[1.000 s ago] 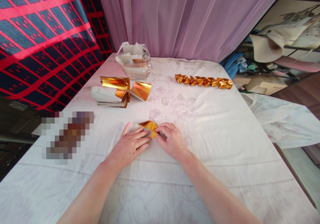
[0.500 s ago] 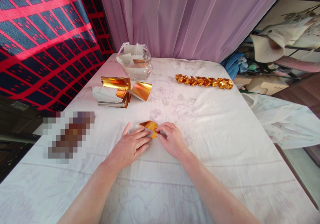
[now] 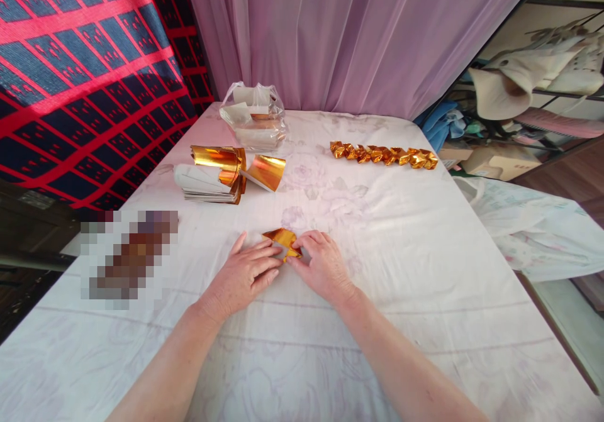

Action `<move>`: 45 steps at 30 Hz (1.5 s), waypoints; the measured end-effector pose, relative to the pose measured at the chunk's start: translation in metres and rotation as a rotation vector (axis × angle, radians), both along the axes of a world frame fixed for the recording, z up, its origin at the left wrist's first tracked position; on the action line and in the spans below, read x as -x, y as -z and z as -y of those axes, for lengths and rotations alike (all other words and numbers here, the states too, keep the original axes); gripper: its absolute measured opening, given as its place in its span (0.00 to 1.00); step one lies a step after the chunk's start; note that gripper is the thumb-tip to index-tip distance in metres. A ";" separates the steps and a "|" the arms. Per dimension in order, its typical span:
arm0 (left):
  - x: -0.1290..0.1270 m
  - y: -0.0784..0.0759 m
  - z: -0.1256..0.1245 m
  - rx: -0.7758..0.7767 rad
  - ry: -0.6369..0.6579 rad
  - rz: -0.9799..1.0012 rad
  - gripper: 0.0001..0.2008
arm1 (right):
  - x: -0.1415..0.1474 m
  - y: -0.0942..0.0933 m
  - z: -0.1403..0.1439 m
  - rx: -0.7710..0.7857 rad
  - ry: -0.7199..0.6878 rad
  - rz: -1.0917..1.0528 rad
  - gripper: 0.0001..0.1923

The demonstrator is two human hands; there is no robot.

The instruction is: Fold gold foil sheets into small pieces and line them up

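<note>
A small piece of gold foil paper (image 3: 282, 237), partly folded and grey-white on its back, lies at the middle of the cloth-covered table. Spread and flat, the fingers of my left hand (image 3: 243, 277) rest on its left and near side. My right hand (image 3: 325, 265) pinches the right corner between thumb and fingers, which hide part of the fold. Farther left, a stack of curled gold foil sheets (image 3: 217, 156) shows white backs, with a separate curled sheet (image 3: 268, 172) touching its right side. Folded gold foil pieces (image 3: 383, 154) form a row at the back right.
A clear plastic bag (image 3: 255, 120) of paper bundles stands at the back left. A blurred-out item (image 3: 136, 252) lies at the left edge. Beyond the table (image 3: 401, 239) hangs a purple curtain (image 3: 330, 38); shelves with a cap (image 3: 504, 88) are on the right.
My right thumb has shifted slightly left and the gold corner under it lies folded differently. My left hand stays nearly where it was.
</note>
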State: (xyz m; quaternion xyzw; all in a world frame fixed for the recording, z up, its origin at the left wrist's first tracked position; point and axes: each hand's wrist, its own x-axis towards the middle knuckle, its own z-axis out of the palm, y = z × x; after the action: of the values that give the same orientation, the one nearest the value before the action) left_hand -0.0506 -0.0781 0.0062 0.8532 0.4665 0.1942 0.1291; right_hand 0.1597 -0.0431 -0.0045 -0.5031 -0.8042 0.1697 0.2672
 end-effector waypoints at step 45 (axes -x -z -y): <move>0.010 -0.004 -0.010 -0.048 -0.167 -0.031 0.09 | -0.021 -0.001 -0.001 -0.258 -0.267 0.155 0.06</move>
State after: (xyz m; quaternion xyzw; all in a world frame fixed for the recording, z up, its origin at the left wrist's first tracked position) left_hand -0.0607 -0.0686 0.0101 0.8171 0.5333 0.2021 0.0846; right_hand 0.1802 -0.0421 -0.0040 -0.3652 -0.8970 0.0600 0.2418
